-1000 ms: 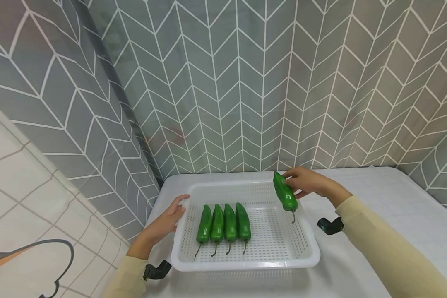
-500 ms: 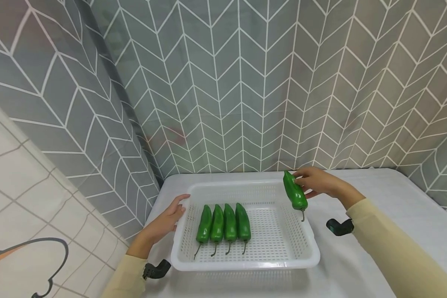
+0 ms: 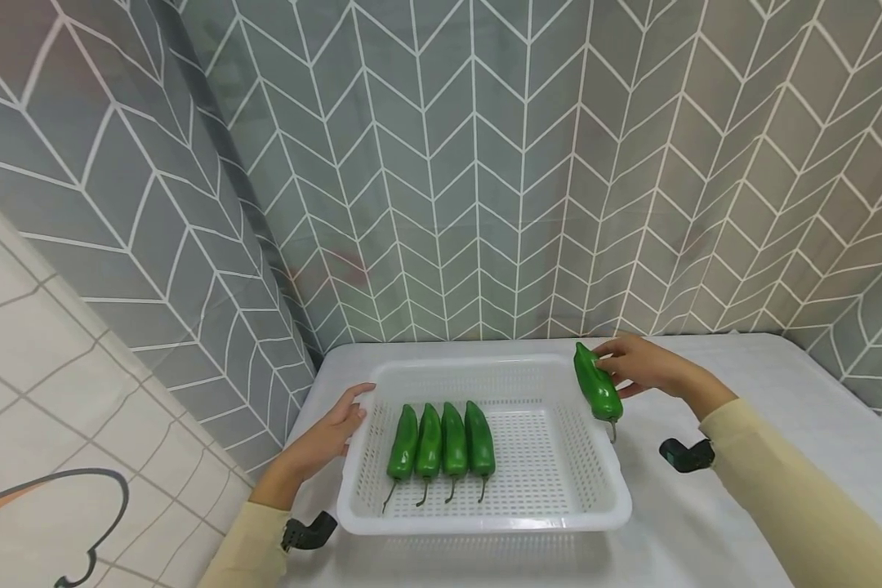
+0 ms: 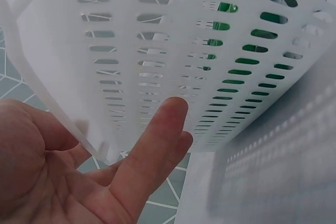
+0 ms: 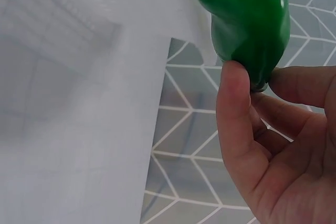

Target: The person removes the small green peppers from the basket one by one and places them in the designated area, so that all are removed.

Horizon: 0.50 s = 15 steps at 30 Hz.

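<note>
A long green pepper (image 3: 598, 382) with a thin stem is held by my right hand (image 3: 643, 365) over the right rim of a white perforated plastic basket (image 3: 485, 523). In the right wrist view, fingertips and thumb pinch the pepper (image 5: 252, 19) near its narrow end. Several matching green peppers (image 3: 441, 441) lie side by side inside the basket's left half, stems toward me. My left hand (image 3: 323, 433) holds the basket's left rim; in the left wrist view, straight fingers (image 4: 152, 150) rest along the slotted outer wall (image 4: 126, 51), while others reach the rim.
The basket stands on a table with a white cloth (image 3: 735, 384), which extends to the right of it. A grey chevron-patterned curtain (image 3: 441, 204) hangs behind and to the left. White tiled fabric (image 3: 103, 392) covers the far left.
My right hand has carried the pepper rightward, from above the basket's inside to over its right rim, and has dipped slightly. The left hand and the basket have stayed in place.
</note>
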Available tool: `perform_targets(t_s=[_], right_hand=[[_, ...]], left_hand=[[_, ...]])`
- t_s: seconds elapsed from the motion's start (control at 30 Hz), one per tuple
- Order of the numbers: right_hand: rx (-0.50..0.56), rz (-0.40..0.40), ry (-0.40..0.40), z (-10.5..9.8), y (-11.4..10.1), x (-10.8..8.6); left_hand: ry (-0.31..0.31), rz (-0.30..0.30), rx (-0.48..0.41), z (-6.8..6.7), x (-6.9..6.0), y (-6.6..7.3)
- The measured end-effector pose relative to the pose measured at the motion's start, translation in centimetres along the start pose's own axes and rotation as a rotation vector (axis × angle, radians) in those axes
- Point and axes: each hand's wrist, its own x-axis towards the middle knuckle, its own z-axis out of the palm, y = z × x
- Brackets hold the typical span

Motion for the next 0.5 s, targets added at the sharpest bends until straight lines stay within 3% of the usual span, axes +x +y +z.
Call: perform_targets(t_s=[0.5], right_hand=[[-0.018, 0.055, -0.018, -0.4, 2.5, -0.4]], left_hand=[[0.004, -0.006, 0.008, -0.1, -0.1, 0.0]])
